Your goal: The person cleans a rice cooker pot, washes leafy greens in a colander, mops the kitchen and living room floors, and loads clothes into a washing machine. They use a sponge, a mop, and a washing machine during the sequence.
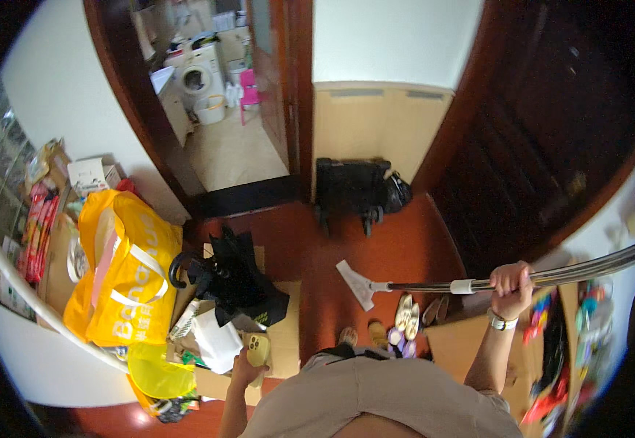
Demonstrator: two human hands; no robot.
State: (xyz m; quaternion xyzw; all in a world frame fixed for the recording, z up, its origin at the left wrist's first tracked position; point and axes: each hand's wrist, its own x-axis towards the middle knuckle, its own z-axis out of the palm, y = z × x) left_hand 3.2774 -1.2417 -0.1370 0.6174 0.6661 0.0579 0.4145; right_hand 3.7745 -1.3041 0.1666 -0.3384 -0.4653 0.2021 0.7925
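My right hand, with a white-banded watch on its wrist, is wrapped around a long metal pole. At the pole's far end a flat white flared head, like a floor squeegee's, lies over the red-brown floor. A white collar sits on the pole left of my fist. Low on the left, my left hand holds a smartphone in a yellow case, its camera side facing up. Below that phone are an open cardboard box and white packaging.
A black umbrella lies on the box beside a yellow bag. Shoes stand near my feet. A black folded cart is by the cabinet. A doorway shows a washing machine; a dark door stands right.
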